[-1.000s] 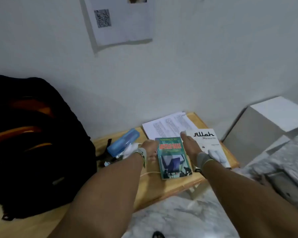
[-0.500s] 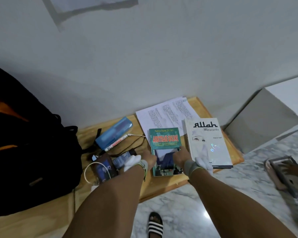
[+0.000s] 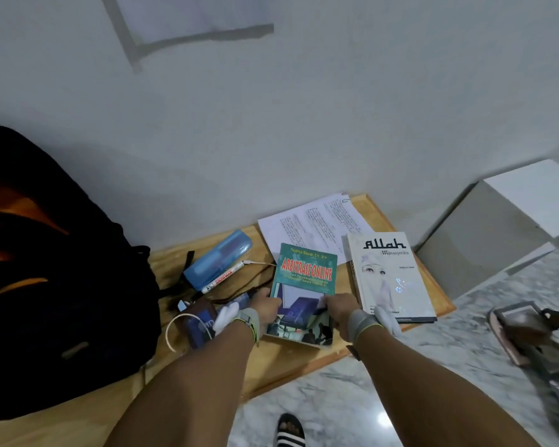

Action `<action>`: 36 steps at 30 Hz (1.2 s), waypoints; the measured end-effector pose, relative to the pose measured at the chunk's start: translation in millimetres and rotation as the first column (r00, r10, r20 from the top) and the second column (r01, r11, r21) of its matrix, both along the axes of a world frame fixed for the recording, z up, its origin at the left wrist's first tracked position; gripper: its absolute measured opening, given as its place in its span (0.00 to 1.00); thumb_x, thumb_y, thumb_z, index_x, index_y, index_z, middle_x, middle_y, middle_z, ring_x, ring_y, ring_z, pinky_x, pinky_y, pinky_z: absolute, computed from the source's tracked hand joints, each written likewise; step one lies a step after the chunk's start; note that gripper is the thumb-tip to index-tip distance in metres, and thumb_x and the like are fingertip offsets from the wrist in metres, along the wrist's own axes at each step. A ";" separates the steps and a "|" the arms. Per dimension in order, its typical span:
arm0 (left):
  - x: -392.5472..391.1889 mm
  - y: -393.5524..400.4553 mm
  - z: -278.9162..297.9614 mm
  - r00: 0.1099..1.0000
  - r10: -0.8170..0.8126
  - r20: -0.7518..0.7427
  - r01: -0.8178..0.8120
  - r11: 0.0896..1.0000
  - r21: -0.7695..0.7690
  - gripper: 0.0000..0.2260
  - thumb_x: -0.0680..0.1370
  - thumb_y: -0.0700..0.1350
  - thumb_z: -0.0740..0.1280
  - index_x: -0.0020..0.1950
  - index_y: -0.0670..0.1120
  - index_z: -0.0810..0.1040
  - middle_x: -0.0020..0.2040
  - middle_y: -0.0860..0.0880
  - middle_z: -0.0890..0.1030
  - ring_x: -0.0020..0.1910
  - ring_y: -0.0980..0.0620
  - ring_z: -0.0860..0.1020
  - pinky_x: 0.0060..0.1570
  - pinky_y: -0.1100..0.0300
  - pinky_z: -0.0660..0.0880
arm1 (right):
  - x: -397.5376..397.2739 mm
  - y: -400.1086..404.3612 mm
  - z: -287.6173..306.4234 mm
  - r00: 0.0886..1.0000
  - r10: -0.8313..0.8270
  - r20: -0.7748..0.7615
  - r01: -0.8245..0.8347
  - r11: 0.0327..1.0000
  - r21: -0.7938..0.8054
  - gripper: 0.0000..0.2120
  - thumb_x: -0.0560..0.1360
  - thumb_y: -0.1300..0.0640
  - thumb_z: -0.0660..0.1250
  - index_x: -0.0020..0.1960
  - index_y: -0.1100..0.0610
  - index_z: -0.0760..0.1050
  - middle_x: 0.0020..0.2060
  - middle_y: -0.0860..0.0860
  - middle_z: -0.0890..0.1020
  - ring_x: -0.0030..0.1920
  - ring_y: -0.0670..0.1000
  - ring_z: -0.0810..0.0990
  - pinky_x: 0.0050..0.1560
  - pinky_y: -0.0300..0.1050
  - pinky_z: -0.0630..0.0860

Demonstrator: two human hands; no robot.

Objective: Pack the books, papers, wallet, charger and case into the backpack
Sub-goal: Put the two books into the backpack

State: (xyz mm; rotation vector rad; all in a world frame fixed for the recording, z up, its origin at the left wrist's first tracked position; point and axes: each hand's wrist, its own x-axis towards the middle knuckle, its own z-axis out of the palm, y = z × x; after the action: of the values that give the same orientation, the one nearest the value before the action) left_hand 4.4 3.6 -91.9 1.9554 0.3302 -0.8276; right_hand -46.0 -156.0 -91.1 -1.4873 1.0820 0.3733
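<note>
- the backpack point(image 3: 55, 285) stands at the left end of the wooden table point(image 3: 291, 366), big, soft and floppy; i can't tell from here whether its mouth is open, so i'd expect to need one hand to hold it wide.
- the white book point(image 3: 391, 275) lies flat just right of my hands, stiff and the heaviest piece by the look of it; i'd take it by the spine.
- the green book point(image 3: 304, 285) is the one i have: my left hand point(image 3: 265, 306) and right hand point(image 3: 339, 309) curl round its near edges, one each side, fingers wrapped under where i can't see them. thin, light, a bendy cover, so two hands suit it.
- the papers point(image 3: 313, 221) sit behind both books by the wall, limp and easy to crease; i'd slide them to the edge and lift flat.
- the blue case point(image 3: 218, 258) lies between backpack and green book, hard and smooth, easy to take across its width.
- the wallet point(image 3: 200, 321) and white cable point(image 3: 188, 321) lie by my left wrist, small; the loose cable could snag.
</note>
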 end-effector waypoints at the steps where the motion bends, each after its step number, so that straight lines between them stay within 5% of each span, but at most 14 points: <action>1: -0.7 7.4 2.9 1.000 0.025 -0.004 -0.026 0.998 -0.050 0.13 0.79 0.38 0.58 0.63 0.43 0.73 0.53 0.42 0.79 0.45 0.45 0.78 0.40 0.60 0.75 | -0.3 5.2 6.0 1.000 -0.012 0.027 0.011 1.000 0.001 0.04 0.66 0.70 0.65 0.38 0.65 0.79 0.35 0.61 0.79 0.34 0.59 0.78 0.31 0.44 0.73; 4: -0.2 30.5 14.9 0.995 0.095 -0.037 -0.101 0.965 -0.243 0.13 0.81 0.38 0.58 0.65 0.46 0.72 0.56 0.41 0.81 0.52 0.42 0.80 0.55 0.47 0.78 | 5.4 24.5 26.6 0.991 -0.024 0.134 0.026 1.000 -0.014 0.06 0.69 0.67 0.63 0.41 0.63 0.78 0.36 0.59 0.79 0.37 0.58 0.77 0.34 0.43 0.70; 8: 2.9 70.8 38.5 0.987 0.160 0.020 -0.141 0.918 -0.371 0.15 0.82 0.38 0.57 0.68 0.47 0.71 0.59 0.42 0.80 0.55 0.42 0.80 0.58 0.45 0.77 | 15.0 56.9 60.8 0.965 0.018 0.263 -0.004 0.998 -0.056 0.03 0.72 0.63 0.63 0.44 0.58 0.75 0.38 0.59 0.78 0.33 0.54 0.73 0.28 0.40 0.64; 12: 11.3 118.7 76.9 0.961 0.235 0.142 -0.165 0.907 -0.387 0.14 0.81 0.37 0.58 0.66 0.46 0.71 0.60 0.37 0.79 0.55 0.40 0.79 0.58 0.44 0.75 | 22.6 105.6 107.5 0.915 0.005 0.403 -0.001 1.000 -0.010 0.14 0.77 0.54 0.65 0.60 0.51 0.66 0.51 0.59 0.80 0.43 0.57 0.79 0.36 0.44 0.73; 16: 19.4 161.2 118.9 0.900 0.229 0.371 -0.102 0.938 -0.332 0.11 0.79 0.37 0.60 0.61 0.45 0.74 0.54 0.38 0.82 0.50 0.39 0.81 0.54 0.46 0.77 | 24.0 151.9 154.8 0.826 0.075 0.559 -0.051 0.997 -0.057 0.14 0.78 0.51 0.64 0.59 0.58 0.71 0.53 0.60 0.82 0.46 0.58 0.80 0.38 0.44 0.73; 24: 20.8 237.0 233.6 0.711 0.158 0.685 0.115 0.935 -0.336 0.10 0.79 0.37 0.63 0.57 0.49 0.73 0.53 0.39 0.81 0.47 0.44 0.80 0.52 0.47 0.78 | 22.6 212.8 249.4 0.615 0.078 0.785 -0.081 0.996 -0.036 0.08 0.81 0.56 0.59 0.60 0.56 0.68 0.51 0.56 0.80 0.42 0.55 0.80 0.38 0.47 0.77; 28: 19.4 292.7 289.4 0.518 0.179 0.836 0.099 0.959 -0.266 0.11 0.78 0.41 0.66 0.61 0.45 0.76 0.54 0.44 0.82 0.53 0.46 0.81 0.58 0.49 0.77 | 29.6 261.1 294.8 0.471 0.011 0.882 -0.118 0.992 0.050 0.03 0.81 0.58 0.59 0.53 0.51 0.68 0.48 0.50 0.81 0.40 0.51 0.80 0.33 0.44 0.77; 32: 20.4 356.0 303.4 0.300 0.075 0.951 -0.195 0.981 -0.016 0.13 0.78 0.44 0.64 0.62 0.49 0.72 0.54 0.50 0.78 0.54 0.48 0.77 0.58 0.48 0.75 | 43.9 298.4 328.3 0.392 -0.052 0.919 -0.144 0.983 0.118 0.04 0.81 0.57 0.61 0.48 0.48 0.69 0.45 0.48 0.81 0.40 0.52 0.77 0.34 0.43 0.70; 34: 16.6 391.1 292.9 0.388 -0.122 0.913 -0.300 0.920 0.251 0.14 0.79 0.50 0.62 0.64 0.51 0.70 0.58 0.50 0.77 0.58 0.46 0.76 0.61 0.48 0.70 | 51.8 317.5 341.0 0.386 -0.054 0.921 -0.172 0.977 0.129 0.05 0.80 0.56 0.61 0.48 0.46 0.69 0.44 0.47 0.81 0.41 0.52 0.74 0.35 0.44 0.66; 36: 11.2 422.9 278.7 0.573 -0.320 0.755 -0.189 0.845 0.501 0.19 0.79 0.59 0.59 0.66 0.53 0.69 0.60 0.51 0.78 0.60 0.45 0.76 0.62 0.49 0.67 | 62.4 341.8 348.5 0.392 -0.014 0.920 -0.222 0.969 0.110 0.07 0.80 0.56 0.61 0.47 0.45 0.70 0.44 0.47 0.80 0.41 0.52 0.72 0.36 0.44 0.64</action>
State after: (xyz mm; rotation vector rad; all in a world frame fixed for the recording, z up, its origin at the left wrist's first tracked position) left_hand 15.6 426.4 186.8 2.6605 -0.1188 0.2804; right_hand 16.4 185.8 257.4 -1.2474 0.0077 -0.2788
